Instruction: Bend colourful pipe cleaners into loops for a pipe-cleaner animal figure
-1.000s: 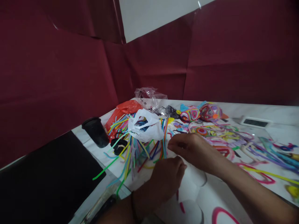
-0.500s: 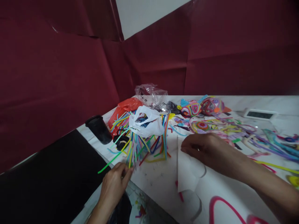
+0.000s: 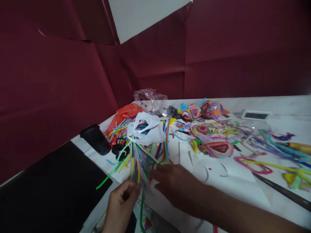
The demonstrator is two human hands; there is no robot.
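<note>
My left hand [image 3: 122, 204] is low in the middle with thumb and fingers pinched on the hanging ends of the pipe cleaners [image 3: 139, 173]. A green pipe cleaner [image 3: 142, 210] dangles just right of its fingertips. The bundle, in many colours, spills from a white plastic bag [image 3: 153, 134]. From the right, my right hand [image 3: 176, 183] reaches towards the same ends, fingers stretched and slightly blurred, with a gap between thumb and forefinger. I see nothing held in it. White paper [image 3: 213, 184] with drawn curved lines lies under and beyond the right forearm.
A black cup [image 3: 95, 139] leans at the left edge. Behind are a red plastic bag [image 3: 123, 113] and a clear bag [image 3: 155, 98]. Colourful fish shapes [image 3: 217, 147], a white digital display [image 3: 256, 115], dark scissors or a blade [image 3: 284, 191] and a wooden handle [image 3: 300, 148] lie rightward.
My right hand has left the white paper and swung left to the pipe cleaners. The raised paper lies lower now. My left hand stays by the pipe cleaner ends; the view has shifted slightly right.
</note>
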